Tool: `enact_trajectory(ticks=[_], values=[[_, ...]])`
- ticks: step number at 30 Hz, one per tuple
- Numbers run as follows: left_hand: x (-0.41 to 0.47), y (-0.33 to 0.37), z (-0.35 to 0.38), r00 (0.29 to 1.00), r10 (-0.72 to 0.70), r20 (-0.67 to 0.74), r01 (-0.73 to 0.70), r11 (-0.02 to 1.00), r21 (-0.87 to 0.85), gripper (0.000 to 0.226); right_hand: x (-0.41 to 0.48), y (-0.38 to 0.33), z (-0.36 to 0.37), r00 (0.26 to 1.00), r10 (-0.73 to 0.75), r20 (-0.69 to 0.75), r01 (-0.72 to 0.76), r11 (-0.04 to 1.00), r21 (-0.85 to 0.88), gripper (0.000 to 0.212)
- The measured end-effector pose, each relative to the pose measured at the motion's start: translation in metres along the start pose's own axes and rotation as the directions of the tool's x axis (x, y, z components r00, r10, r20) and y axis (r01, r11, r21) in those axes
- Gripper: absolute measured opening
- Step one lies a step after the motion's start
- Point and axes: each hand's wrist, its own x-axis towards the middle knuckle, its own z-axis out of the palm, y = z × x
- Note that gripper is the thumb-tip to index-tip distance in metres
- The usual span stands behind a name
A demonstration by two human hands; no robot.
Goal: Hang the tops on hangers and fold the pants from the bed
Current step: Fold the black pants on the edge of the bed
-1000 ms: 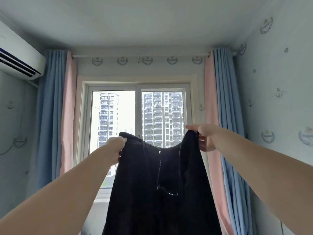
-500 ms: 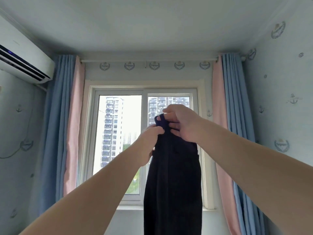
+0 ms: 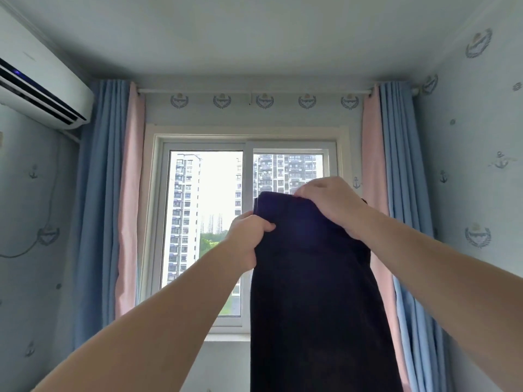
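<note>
- Two bare hands hold the dark pants [image 3: 311,292] up in the air in front of the window [image 3: 246,165], well above anything they could rest on.
- The pants hang as one long, narrow, flat panel of navy-black cloth. It is matte and smooth and runs straight down out of the bottom of the view.
- Their top edge is a straight, thick band with a squared left corner, and the layers of cloth look doubled together there.
- The left hand [image 3: 249,239] grips the left edge just below that corner, fingers curled tight round the cloth and thumb pressed across the front.
- The right hand [image 3: 331,205] clamps the top band from above, its knuckles bent over the edge and its fingertips pinching the fabric.
- Both forearms are bare and reach up from the lower corners.
- The window has a white sliding frame with two glass panes, and tall grey apartment blocks [image 3: 184,210] show through them.
- Soft pleated curtains hang from a thin white rod [image 3: 254,91], with a pink panel [image 3: 130,193] inside a blue one [image 3: 96,193] on each side.
- A glossy white air conditioner [image 3: 36,80] with dark louvre slots sits high on the left wall.
- Pale blue wallpaper [image 3: 478,165] carries small anchors and round wreath crests.
</note>
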Motion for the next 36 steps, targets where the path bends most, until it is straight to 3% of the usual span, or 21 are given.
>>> enact_trajectory(ticks=[1,3,5,6,8,9,11,14,17,21,24,30,36], values=[[0.0,0.005,-0.011,1.0,0.011,-0.009,-0.011,1.0,0.006,0.036,-0.001,0.01,0.001,0.991,-0.063,-0.114,0.044,0.986,-0.16,0.033],[-0.001,0.019,-0.034,0.999,0.032,-0.016,-0.031,0.999,0.014,0.036,-0.012,0.028,0.006,0.938,-0.083,-0.337,-0.046,0.933,-0.358,0.06],[-0.003,0.035,-0.058,0.998,0.06,-0.017,-0.06,0.998,0.016,0.035,-0.026,0.044,0.02,0.921,0.109,-0.374,-0.199,0.957,-0.212,0.093],[-0.004,0.043,-0.07,0.997,0.074,-0.018,-0.074,0.997,0.016,0.034,-0.033,0.048,0.031,0.94,0.242,-0.241,-0.251,0.968,-0.005,0.1],[-0.007,0.057,-0.095,0.995,0.098,-0.006,-0.098,0.995,0.028,0.032,-0.048,0.049,0.058,0.901,0.363,0.239,-0.43,0.822,0.373,0.088],[-0.009,0.064,-0.108,0.994,0.105,0.008,-0.105,0.994,0.041,0.032,-0.055,0.043,0.072,0.85,0.361,0.384,-0.512,0.738,0.441,0.075],[-0.012,0.074,-0.136,0.993,0.114,0.021,-0.115,0.991,0.075,0.033,-0.062,0.027,0.098,0.826,0.338,0.452,-0.549,0.666,0.505,0.057],[-0.014,0.083,-0.181,0.987,0.158,-0.012,-0.154,0.974,0.168,0.033,-0.057,-0.002,0.13,0.902,0.316,0.293,-0.43,0.717,0.548,0.043],[-0.017,0.094,-0.218,0.968,0.236,-0.08,-0.2,0.928,0.316,0.032,-0.05,-0.036,0.153,0.942,0.308,0.13,-0.333,0.822,0.463,0.035],[-0.03,0.116,-0.245,0.907,0.407,-0.109,-0.296,0.8,0.522,0.033,-0.05,-0.08,0.175,0.964,0.261,0.061,-0.265,0.896,0.357,0.018],[-0.051,0.135,-0.256,0.857,0.503,-0.11,-0.332,0.703,0.629,0.032,-0.057,-0.114,0.18,0.976,0.219,0.01,-0.208,0.909,0.36,0.015],[-0.106,0.162,-0.266,0.832,0.544,-0.105,-0.349,0.661,0.665,0.037,-0.093,-0.17,0.161,0.987,0.157,-0.045,-0.131,0.925,0.356,0.015],[-0.177,0.162,-0.258,0.858,0.503,-0.104,-0.317,0.678,0.664,0.033,-0.159,-0.193,0.127,0.979,0.183,-0.094,-0.147,0.941,0.306,0.013]])
